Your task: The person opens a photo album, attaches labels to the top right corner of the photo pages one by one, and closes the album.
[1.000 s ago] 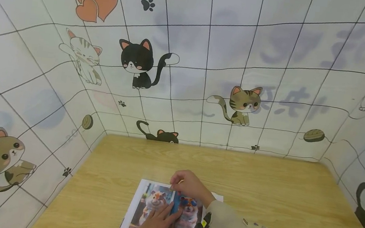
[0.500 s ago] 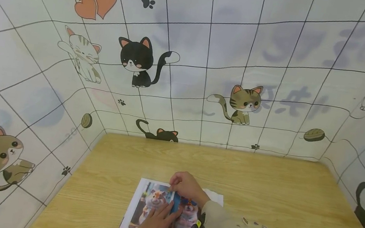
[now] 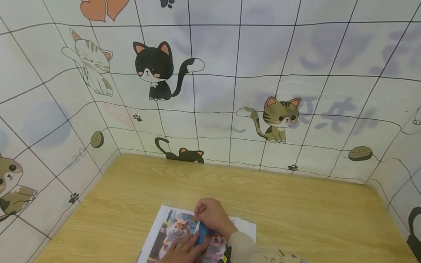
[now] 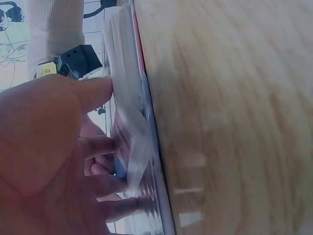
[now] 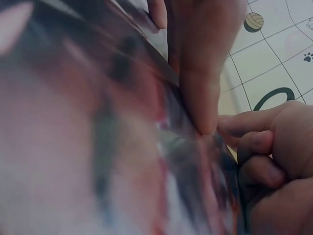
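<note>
Steadying album (image 3: 146, 246), well short of worktop's (image 3: 326, 220) far edge and nearer its left, with left hand (image 3: 178, 261) flat, fingers spread; pinching perhaps a sticker, too small to confirm, in right hand (image 3: 213, 215) by photo's (image 3: 168, 235) far-right corner; likely mid-placement; next, align, press, release

Blurred glossy picture page (image 5: 107, 132) (colours smeared), hands (image 5: 288, 152) pinching at its edge, grid-lined wall (image 5: 271, 58) beyond.
</note>
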The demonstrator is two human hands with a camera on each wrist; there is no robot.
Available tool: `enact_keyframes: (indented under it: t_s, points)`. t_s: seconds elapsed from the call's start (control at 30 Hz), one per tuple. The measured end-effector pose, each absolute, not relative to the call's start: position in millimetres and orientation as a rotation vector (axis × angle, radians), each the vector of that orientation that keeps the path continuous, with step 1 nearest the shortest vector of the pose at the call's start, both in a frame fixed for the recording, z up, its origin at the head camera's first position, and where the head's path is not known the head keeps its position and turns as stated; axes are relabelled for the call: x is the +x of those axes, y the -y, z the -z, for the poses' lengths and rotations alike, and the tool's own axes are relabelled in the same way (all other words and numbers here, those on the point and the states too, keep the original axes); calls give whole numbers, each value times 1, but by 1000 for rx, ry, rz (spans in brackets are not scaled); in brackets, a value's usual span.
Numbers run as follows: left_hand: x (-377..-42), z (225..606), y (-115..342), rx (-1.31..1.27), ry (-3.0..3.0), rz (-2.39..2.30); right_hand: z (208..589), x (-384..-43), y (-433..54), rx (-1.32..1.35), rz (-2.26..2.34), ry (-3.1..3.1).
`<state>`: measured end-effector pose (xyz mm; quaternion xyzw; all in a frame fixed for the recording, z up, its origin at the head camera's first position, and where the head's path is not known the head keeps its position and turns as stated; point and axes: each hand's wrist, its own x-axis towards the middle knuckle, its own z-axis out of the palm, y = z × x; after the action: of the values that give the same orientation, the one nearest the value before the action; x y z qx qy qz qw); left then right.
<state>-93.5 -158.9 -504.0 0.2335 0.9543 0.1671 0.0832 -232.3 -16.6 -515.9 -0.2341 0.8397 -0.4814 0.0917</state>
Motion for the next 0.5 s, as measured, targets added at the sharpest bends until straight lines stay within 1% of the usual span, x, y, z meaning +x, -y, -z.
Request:
enact_keyframes:
  t_s: [0.5]
  points:
    - [-94, 504, 159, 702, -2840, -485, 515, -229, 22, -656, 1392, -2534]
